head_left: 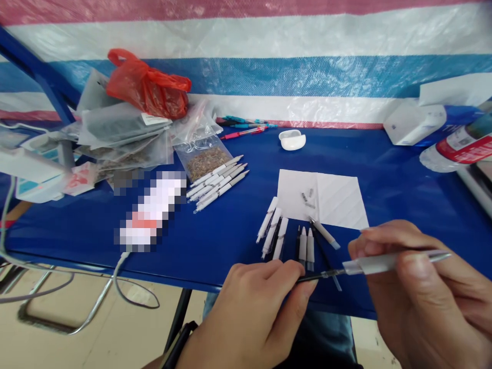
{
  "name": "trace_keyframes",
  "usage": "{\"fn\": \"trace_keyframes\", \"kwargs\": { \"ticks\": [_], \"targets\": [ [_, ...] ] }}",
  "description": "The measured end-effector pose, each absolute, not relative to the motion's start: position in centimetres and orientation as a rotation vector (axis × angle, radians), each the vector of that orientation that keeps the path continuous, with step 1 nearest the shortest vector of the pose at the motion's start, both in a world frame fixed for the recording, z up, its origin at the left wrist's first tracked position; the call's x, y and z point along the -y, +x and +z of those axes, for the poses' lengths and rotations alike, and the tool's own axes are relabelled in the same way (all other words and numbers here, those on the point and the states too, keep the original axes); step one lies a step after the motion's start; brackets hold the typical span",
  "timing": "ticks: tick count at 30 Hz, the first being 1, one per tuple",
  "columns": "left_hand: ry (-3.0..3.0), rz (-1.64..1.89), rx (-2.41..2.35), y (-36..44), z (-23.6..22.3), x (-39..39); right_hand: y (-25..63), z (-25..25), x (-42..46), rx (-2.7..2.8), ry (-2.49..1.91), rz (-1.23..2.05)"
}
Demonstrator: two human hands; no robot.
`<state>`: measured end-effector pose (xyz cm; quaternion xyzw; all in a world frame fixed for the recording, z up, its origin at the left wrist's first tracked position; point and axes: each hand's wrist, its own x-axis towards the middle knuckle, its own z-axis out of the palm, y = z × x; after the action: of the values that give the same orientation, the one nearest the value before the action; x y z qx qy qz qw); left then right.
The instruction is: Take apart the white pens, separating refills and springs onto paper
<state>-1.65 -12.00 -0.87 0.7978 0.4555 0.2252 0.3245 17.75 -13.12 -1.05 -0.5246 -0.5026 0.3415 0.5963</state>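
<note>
Between thumb and forefinger, my left hand [265, 307] pinches a thin dark pen refill [307, 279], which has a small spring [333, 273] at its right end. My right hand [426, 292] grips a pen's front barrel [378, 264], grey and white with its metal tip pointing right. The refill's sprung end meets or nearly meets the barrel's open end. Just beyond my hands lie white pen bodies [282, 238], grey front barrels [303, 246] and a loose barrel [326, 234]. Several small springs [305, 197] rest on a folded white paper [340, 197].
Several whole white pens [219, 184] lie left of centre, against a bag of brown bits [205, 159]. Further left are a blurred phone [151, 212] on a cable, plastic bags [123, 125] and a red bag [148, 87]. A white earbud case [292, 140] and a bottle [457, 143] stand behind.
</note>
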Motion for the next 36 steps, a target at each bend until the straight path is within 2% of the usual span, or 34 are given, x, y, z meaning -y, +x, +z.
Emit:
{"fn": "trace_keyframes", "kwargs": {
  "ticks": [7,15,20,29,36],
  "targets": [
    [2.1,0.587,-1.164,-1.4,-0.9,12.1,17.4,-0.6,12.9,1.139,-1.29,0.792],
    [2.163,0.947,-1.283,-1.3,-1.8,12.8,17.0,-0.2,12.3,1.323,-1.195,1.038],
    [2.348,0.818,-1.285,-2.1,-1.9,13.3,16.8,-0.8,12.6,1.352,-1.107,1.13],
    [2.332,0.742,-1.321,-2.5,-1.4,13.4,16.5,-1.4,12.7,1.317,-1.026,1.199],
    [2.264,0.877,-1.19,-1.8,-2.2,13.9,16.1,-1.6,13.4,1.19,-1.046,1.096]
  ]
}}
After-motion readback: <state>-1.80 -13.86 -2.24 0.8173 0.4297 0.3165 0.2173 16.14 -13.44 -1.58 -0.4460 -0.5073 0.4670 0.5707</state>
